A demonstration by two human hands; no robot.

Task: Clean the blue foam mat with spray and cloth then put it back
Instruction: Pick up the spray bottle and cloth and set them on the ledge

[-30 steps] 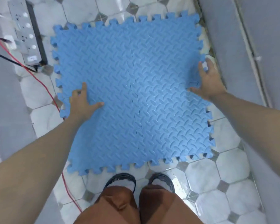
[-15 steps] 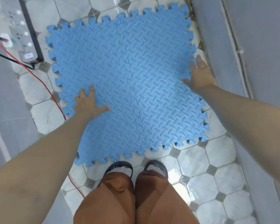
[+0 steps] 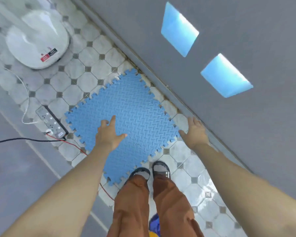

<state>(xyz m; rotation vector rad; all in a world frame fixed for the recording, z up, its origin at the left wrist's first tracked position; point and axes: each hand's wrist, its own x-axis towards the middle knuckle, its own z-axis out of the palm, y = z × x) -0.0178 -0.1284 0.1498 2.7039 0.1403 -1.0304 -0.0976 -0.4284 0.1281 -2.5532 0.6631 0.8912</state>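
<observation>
Blue foam mat (image 3: 126, 113) on tiled floor (image 3: 85, 69)

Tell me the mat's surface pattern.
The mat is light blue with an embossed criss-cross tread of short raised bars and jigsaw-toothed edges, seen in the head view.

A floor (image 3: 99, 53) of pale octagonal tiles with small grey squares runs diagonally. A round white appliance base (image 3: 37, 40) with a red-and-black label sits at upper left. A grey power strip (image 3: 51, 122) lies on the tiles, with a white cable (image 3: 26, 100), a black cable (image 3: 15, 140) and a thin red wire (image 3: 73, 146) leading from it. A grey wall (image 3: 212, 117) at right holds two bright blue openings (image 3: 179, 29) (possibly windows). Orange trousers (image 3: 133, 206) and dark sandals (image 3: 161, 167) show below.
</observation>
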